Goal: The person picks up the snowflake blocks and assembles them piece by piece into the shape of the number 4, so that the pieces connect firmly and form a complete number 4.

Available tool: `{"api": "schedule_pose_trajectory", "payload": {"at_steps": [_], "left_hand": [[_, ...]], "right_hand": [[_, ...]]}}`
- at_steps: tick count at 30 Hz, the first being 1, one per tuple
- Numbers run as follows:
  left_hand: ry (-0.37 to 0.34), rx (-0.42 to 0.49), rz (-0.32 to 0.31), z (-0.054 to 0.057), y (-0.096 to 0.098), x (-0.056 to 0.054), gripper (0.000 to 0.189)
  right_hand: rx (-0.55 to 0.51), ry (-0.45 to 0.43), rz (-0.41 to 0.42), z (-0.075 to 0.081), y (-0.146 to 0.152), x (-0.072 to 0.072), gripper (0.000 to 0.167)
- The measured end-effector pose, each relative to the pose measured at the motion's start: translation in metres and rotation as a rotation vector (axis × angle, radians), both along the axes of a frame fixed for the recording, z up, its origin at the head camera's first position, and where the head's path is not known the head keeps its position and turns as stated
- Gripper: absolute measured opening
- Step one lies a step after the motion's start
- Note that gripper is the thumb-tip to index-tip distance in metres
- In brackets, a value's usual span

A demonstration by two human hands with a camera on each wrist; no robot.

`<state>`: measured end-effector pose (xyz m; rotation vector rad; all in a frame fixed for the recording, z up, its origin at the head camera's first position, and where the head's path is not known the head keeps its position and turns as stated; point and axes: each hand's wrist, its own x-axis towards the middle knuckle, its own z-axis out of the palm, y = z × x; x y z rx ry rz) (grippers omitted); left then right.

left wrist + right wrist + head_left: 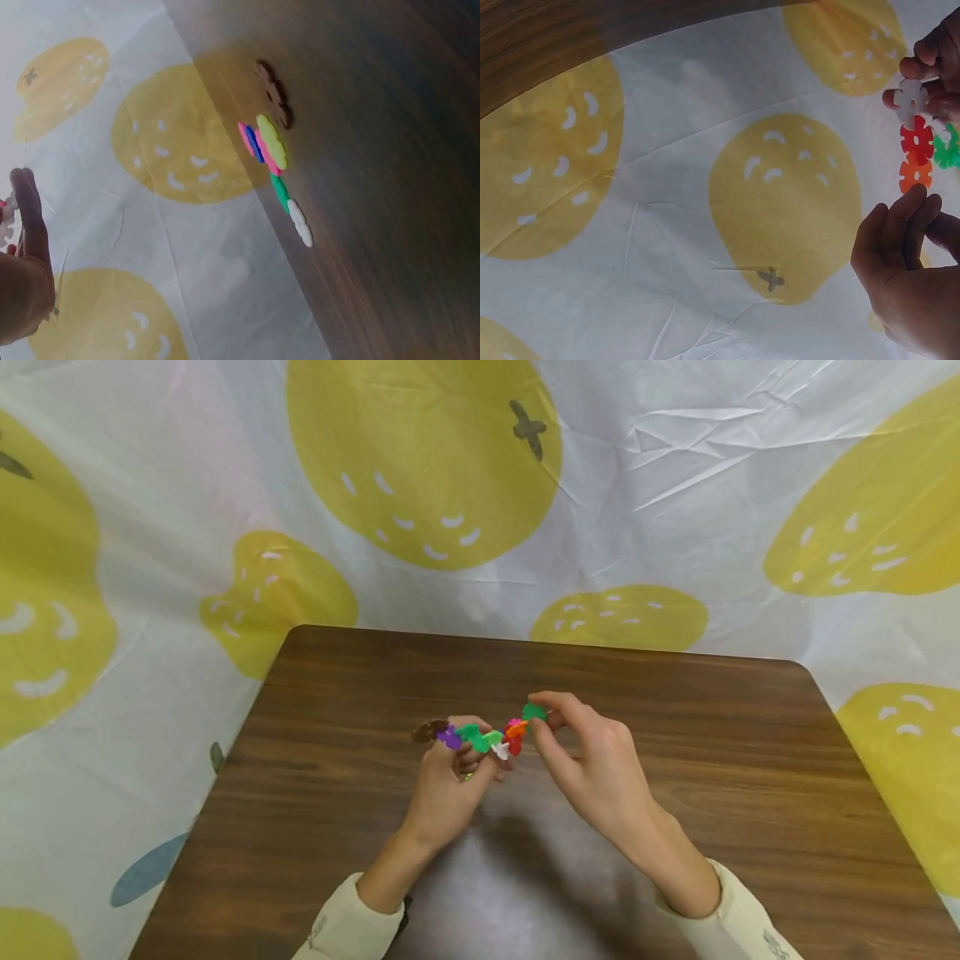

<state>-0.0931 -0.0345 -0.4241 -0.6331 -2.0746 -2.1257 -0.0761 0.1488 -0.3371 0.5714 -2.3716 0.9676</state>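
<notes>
A chain of small notched plastic discs that slot together runs between the hands. My left hand (453, 789) grips it near the middle, thumb below and fingers behind. From its left end come a brown disc (428, 731), a purple disc (450, 737), green discs (472, 737) and a white disc (500, 750). A red disc (916, 140) and an orange disc (915, 175) extend the chain toward my right hand (600, 768). Thumb and index finger of that hand pinch a green disc (534, 711), right at the orange one. In the left wrist view, a yellow disc (271, 141) shows nearly edge-on.
Below the hands lies a dark brown wooden table (315, 827) with rounded far corners. Behind it hangs a white cloth (465, 602) printed with large yellow fruit, also along both sides. Pale sleeves (356, 918) cover both forearms.
</notes>
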Motion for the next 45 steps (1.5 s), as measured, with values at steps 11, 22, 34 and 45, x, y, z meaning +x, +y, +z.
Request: {"api": "schedule_pose_trajectory", "payload": {"at_steps": [11, 22, 34, 45], "left_hand": [[-0.154, 0.018, -0.081, 0.007, -0.004, 0.001, 0.039], [-0.170, 0.284, 0.000, 0.006, 0.005, 0.001, 0.025], [-0.262, 0.403, 0.095, 0.007, 0.013, -0.002, 0.015], [-0.322, 0.468, 0.133, 0.006, 0.007, -0.003, 0.015]], "right_hand": [[0.021, -0.016, 0.018, -0.001, -0.008, -0.003, 0.026], [0.013, -0.052, 0.034, 0.002, -0.014, -0.005, 0.028], [0.013, -0.170, 0.080, -0.002, -0.009, -0.007, 0.032], [-0.002, -0.342, -0.063, -0.033, 0.051, -0.035, 0.034]]}}
